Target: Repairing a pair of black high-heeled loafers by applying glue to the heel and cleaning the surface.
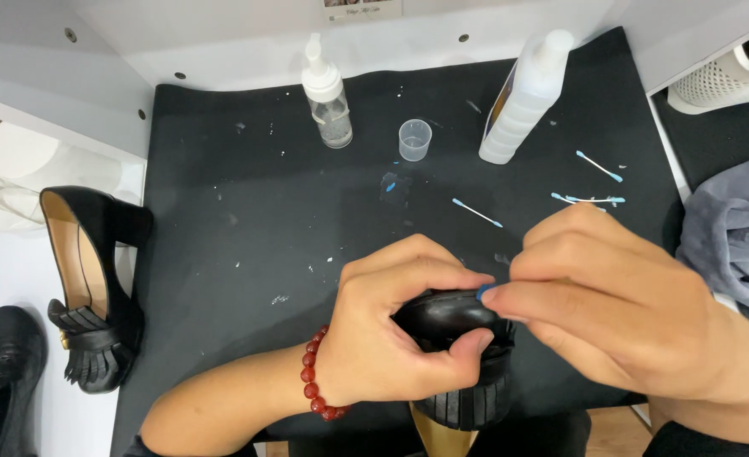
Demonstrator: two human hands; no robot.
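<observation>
Left hand [391,338] wrapped tight around black shoe [459,355]; right hand [603,305] pinching blue-tipped cotton swab [483,292] against its toe. Beyond the knuckles: loose swabs [477,212], small clear cup [415,140], pump bottle [327,95], tall white bottle [527,89]. Far left of the wrist: matching black shoe [91,288].

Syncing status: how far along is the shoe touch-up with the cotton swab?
Done: three used blue-tipped swabs lie on the black mat. In hand: left hand grips the black shoe; right hand presses a blue swab tip to its toe. Left: the matching shoe sits aside, its state unclear.
</observation>
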